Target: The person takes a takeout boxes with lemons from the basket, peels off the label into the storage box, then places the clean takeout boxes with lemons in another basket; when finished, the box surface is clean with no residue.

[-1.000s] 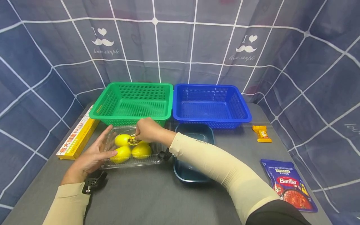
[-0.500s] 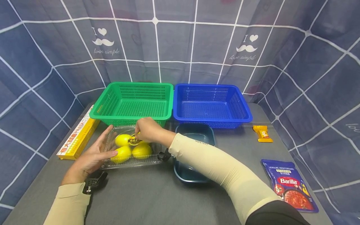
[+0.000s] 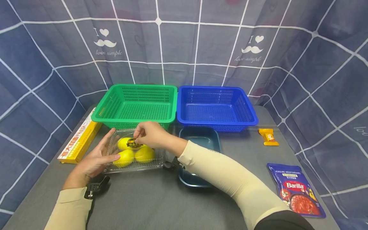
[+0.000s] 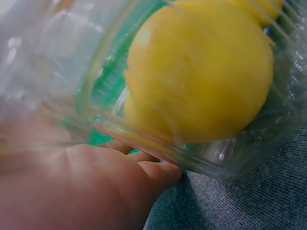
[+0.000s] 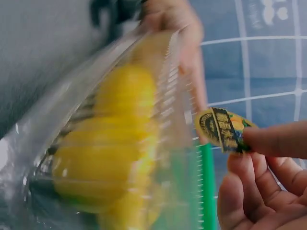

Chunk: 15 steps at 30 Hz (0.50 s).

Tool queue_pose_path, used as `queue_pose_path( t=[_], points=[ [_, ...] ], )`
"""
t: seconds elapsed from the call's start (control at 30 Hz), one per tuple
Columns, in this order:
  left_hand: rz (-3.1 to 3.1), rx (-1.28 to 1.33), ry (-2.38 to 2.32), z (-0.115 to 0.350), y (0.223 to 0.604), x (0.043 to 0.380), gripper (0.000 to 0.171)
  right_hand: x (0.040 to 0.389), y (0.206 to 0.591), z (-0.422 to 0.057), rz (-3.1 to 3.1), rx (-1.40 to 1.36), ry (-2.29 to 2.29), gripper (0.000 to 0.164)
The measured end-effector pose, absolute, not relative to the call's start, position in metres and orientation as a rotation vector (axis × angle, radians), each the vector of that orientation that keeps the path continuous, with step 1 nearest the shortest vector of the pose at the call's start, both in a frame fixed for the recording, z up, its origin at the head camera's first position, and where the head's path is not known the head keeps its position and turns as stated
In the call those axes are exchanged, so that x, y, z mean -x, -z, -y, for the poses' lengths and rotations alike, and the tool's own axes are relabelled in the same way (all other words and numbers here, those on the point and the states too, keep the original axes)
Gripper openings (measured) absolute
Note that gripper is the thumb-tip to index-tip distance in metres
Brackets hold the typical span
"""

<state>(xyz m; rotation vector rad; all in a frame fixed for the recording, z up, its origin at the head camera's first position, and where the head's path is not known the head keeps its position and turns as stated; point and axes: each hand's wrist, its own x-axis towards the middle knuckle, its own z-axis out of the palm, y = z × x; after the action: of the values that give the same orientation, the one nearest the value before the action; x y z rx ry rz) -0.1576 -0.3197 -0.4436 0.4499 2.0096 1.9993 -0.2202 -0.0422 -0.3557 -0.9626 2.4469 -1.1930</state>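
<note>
A clear plastic clamshell box with several lemons in it sits in front of the green basket. My left hand grips its left end, thumb over the near side; in the left wrist view some fingers lie along the box's lower edge. Above the lid, my right hand pinches an oval black-and-gold sticker between thumb and fingertips. The sticker stands off the lid in the right wrist view; whether any edge still touches the lid I cannot tell.
Behind stand a green basket and a blue basket. A dark teal tub is partly under my right forearm. A pasta box lies left; a small orange packet and a Barilla sauce pouch lie right.
My right hand has turned and its fingertips have shifted slightly left, lifting the sticker off the lid. The left hand and the box have stayed in place.
</note>
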Motion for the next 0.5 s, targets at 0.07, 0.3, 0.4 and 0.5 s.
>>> queue_pose_path(
  t=[0.07,0.3,0.4,0.5],
  points=[
    [-2.003,-0.457,-2.004,0.319,0.443,0.157,0.11,0.216,0.349,0.031,-2.371,0.979,1.281,0.011],
    [-1.99,-0.458,-2.012,0.318,0.442,0.157,0.111,0.211,0.345,-0.029,-2.279,0.857,1.561,0.011],
    [-1.992,-0.458,-2.013,0.318,0.442,0.157,0.111,0.214,0.351,-0.059,-2.284,0.749,1.668,0.011],
    [-1.999,-0.451,-2.005,0.319,0.443,0.157,0.111,0.215,0.359,-0.086,-2.289,0.639,1.741,0.011]
  ],
)
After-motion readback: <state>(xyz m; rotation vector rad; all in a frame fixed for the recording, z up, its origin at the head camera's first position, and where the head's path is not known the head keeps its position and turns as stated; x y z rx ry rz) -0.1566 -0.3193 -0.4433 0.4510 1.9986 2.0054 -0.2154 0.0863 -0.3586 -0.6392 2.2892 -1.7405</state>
